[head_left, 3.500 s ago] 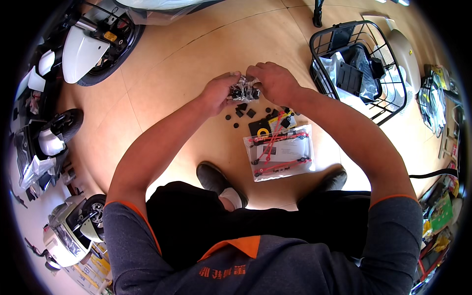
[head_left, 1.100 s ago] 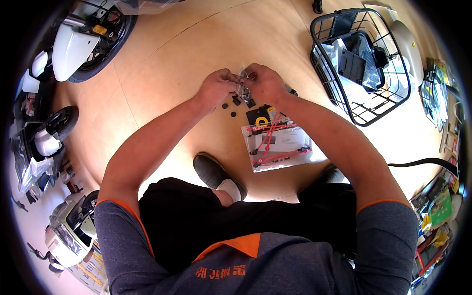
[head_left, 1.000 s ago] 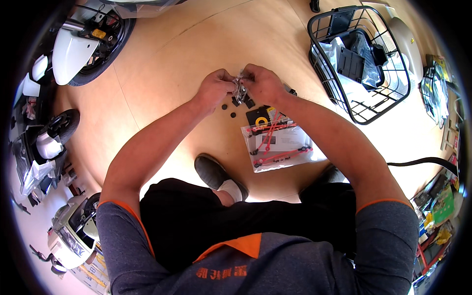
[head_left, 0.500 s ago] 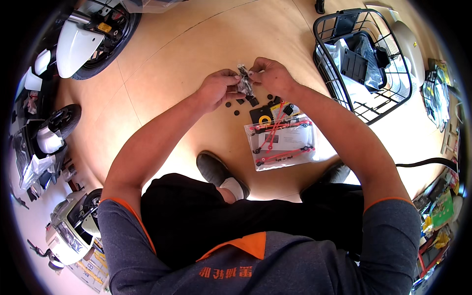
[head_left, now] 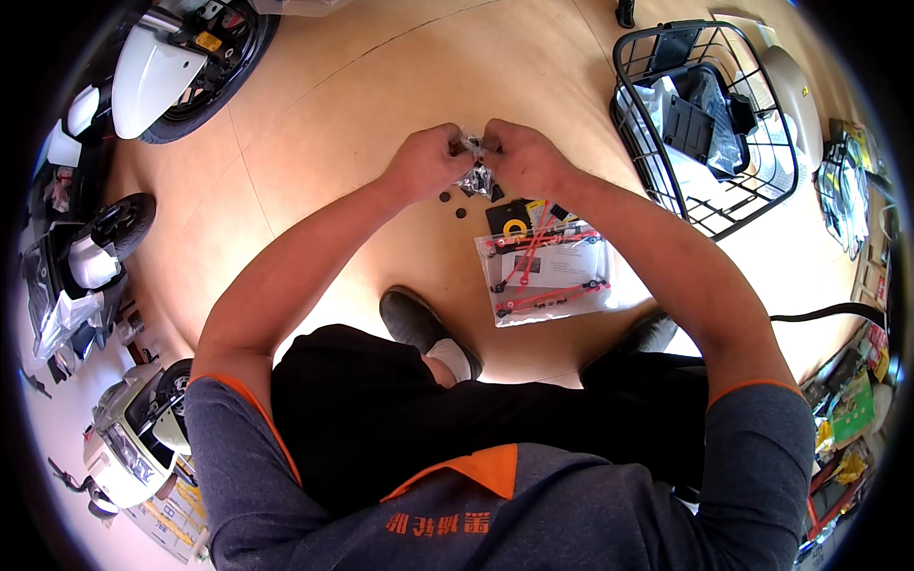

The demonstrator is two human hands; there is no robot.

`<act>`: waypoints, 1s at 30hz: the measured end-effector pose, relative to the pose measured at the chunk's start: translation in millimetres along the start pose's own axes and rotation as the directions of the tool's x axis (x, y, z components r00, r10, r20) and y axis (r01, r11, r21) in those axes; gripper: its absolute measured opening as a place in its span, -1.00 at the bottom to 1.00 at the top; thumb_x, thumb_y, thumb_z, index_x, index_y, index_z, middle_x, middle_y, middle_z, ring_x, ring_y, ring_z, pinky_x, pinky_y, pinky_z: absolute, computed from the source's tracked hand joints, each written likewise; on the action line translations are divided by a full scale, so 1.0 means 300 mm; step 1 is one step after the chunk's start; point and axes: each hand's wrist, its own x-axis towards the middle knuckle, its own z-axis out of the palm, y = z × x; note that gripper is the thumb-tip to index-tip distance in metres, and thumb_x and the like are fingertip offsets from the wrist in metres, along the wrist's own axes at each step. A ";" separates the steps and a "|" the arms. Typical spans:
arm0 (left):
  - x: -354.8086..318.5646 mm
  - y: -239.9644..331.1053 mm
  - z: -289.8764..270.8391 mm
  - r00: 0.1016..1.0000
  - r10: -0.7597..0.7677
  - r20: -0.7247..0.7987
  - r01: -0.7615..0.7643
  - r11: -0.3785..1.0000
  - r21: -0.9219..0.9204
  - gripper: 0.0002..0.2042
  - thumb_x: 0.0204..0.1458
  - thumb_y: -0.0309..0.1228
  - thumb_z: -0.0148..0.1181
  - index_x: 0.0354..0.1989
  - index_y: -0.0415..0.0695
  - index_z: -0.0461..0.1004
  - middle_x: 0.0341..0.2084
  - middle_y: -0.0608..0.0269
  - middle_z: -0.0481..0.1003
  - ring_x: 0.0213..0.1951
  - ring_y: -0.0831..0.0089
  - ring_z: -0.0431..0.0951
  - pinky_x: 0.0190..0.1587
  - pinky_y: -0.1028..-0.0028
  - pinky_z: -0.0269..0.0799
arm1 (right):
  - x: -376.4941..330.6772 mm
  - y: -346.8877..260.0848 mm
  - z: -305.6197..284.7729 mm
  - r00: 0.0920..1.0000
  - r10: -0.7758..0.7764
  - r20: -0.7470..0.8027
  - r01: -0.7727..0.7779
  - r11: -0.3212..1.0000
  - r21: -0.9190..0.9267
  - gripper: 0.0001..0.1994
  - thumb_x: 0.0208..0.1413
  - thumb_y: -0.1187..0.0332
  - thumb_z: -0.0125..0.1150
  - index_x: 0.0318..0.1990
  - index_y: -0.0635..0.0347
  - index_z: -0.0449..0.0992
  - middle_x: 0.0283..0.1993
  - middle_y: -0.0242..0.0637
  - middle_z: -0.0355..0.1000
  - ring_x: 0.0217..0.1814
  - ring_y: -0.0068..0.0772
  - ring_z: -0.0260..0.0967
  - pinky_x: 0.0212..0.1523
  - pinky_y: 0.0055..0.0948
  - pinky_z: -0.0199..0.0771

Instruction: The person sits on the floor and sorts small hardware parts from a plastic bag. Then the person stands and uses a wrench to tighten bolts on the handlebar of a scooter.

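pinching a small clear bag (head_left: 473, 177) between left hand (head_left: 430, 164) and right hand (head_left: 519, 157), fingers closed on it above the floor; steady grip advised, small black parts (head_left: 451, 204) lie just near.

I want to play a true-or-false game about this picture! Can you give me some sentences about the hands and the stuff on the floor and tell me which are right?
1. Both hands, left hand and right hand, pinch a small crinkly clear plastic bag. True.
2. The black wire basket is empty. False: it holds dark parts and plastic wrapping.
3. A flat clear plastic pouch with red cables lies on the tan wooden floor. True.
4. The small black round pieces lie inside the basket. False: they lie on the floor below the hands.
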 end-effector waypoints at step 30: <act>0.037 -0.087 0.020 0.967 -0.254 0.018 0.227 0.825 -0.518 -0.88 0.15 -0.52 0.15 -0.28 -0.24 0.31 -0.32 0.09 0.52 -0.26 0.30 0.67 -0.14 0.28 0.74 | -0.028 -0.074 -0.011 0.976 -0.113 -0.189 0.062 0.965 -0.256 -0.78 0.15 0.36 0.27 -0.06 0.07 0.49 -0.11 -0.17 0.45 0.00 0.00 0.51 -0.02 -0.08 0.55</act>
